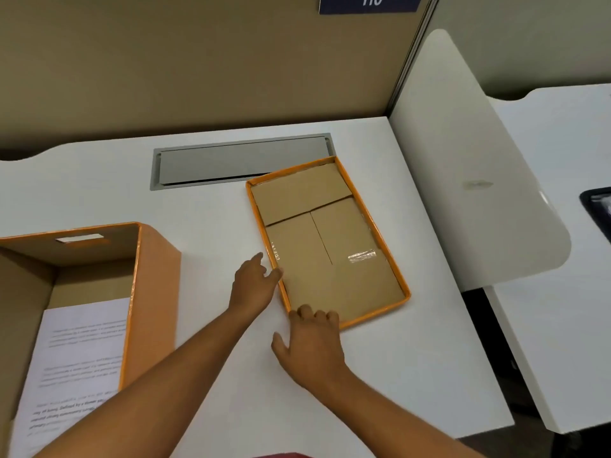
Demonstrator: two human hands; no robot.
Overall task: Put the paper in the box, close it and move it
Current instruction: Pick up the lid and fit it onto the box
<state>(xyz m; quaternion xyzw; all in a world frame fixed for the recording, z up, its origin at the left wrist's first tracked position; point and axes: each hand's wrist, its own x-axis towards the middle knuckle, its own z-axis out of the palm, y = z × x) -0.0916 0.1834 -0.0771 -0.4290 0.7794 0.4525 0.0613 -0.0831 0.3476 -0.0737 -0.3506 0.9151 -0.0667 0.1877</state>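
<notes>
White, smooth desk [215, 206] fills the view, backed by a tan fabric partition [198, 61] and flanked on the right by a rounded white divider panel [463, 160]. A brushed grey metal cable flap [241, 161] is set into the desktop at the far side. At the near left stands an open orange cardboard box [155, 292], its brown inside showing a cut-out handle slot, and a printed white paper sheet [79, 352] lies flat on its bottom. Right of it, the shallow rectangular box lid [330, 239] lies upside down on the desk, orange rim up, brown flaps and a strip of clear tape inside. The left hand [253, 285] touches the lid's left rim, fingers loosely spread, thumb tip over the edge. The right hand [310, 345] rests at the lid's near rim, fingers curled over it; whether either hand has gripped it is unclear.
</notes>
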